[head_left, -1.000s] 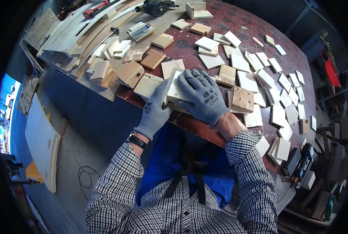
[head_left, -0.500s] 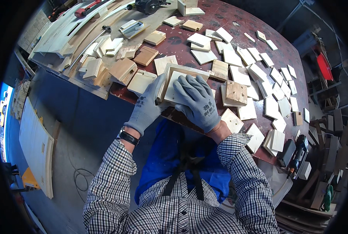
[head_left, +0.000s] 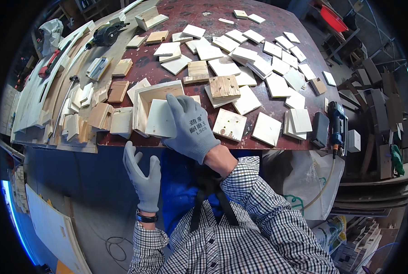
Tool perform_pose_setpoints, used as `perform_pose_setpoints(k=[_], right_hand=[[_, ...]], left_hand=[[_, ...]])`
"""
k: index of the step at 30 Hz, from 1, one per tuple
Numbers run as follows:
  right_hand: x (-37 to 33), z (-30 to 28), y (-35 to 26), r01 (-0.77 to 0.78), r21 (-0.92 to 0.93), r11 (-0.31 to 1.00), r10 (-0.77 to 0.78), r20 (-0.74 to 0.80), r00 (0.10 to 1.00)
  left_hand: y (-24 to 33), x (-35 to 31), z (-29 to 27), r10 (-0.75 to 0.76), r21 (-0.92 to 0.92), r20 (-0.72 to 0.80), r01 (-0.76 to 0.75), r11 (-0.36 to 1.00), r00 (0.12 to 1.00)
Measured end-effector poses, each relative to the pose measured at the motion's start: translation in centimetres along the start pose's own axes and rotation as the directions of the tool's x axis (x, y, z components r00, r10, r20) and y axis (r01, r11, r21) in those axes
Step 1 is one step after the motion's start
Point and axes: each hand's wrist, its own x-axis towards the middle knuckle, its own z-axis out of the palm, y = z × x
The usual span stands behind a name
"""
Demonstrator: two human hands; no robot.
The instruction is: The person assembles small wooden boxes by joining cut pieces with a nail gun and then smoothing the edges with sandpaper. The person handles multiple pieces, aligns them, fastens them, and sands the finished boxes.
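At the table's near edge stands a small open box of pale boards (head_left: pixel 141 112), its walls upright. My right hand (head_left: pixel 192 130), in a grey glove, grips a square wooden panel (head_left: pixel 160 119) by its right side. The panel lies across the front of the box; whether it touches the inner walls I cannot tell. Below the table edge, my gloved left hand (head_left: pixel 143 178) is empty, with thumb and fingers spread. Wood blocks (head_left: pixel 121 121) lie just left of the box, and a knotted block (head_left: pixel 224 86) rests on other pieces to its right.
Many pale square pieces (head_left: pixel 277 84) cover the dark red tabletop (head_left: pixel 192 9). A circular saw (head_left: pixel 108 34) and a hammer (head_left: pixel 72 84) lie at left. An air nailer (head_left: pixel 337 123) with a hose sits at the right edge. A large board (head_left: pixel 53 228) leans at lower left.
My left hand has let go of the box and dropped below the table edge, opening. My right hand keeps hold of the panel. The view has turned toward the right.
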Motion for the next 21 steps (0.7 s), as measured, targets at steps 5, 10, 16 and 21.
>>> perform_pose_setpoints(k=[5, 10, 16, 21], right_hand=[[-10.3, -6.4, -2.0, 0.122, 0.005, 0.993, -0.121, -0.101, 0.988], [-17.4, -7.3, -1.8, 0.163, -0.009, 0.987, -0.159, -0.292, 0.943], [-19.8, -9.5, -1.6, 0.005, 0.12, 0.993, 0.028, -0.271, 0.962], [-20.5, -11.3, -0.1, -0.242, 0.722, 0.648, 0.419, -0.072, 0.905]], left_hand=[[4.9, -3.7, -1.5, -0.151, -0.461, 0.416, 0.351, 0.815, 0.897], [8.7, -4.0, 0.1, -0.158, -0.336, 0.796, 0.644, 0.688, 0.584], [9.9, -6.6, 2.5, -0.202, -0.447, 0.822, 0.824, 0.349, 0.532], [9.4, -6.8, 2.6, -0.234, -0.481, 0.804, 0.829, 0.286, 0.547]])
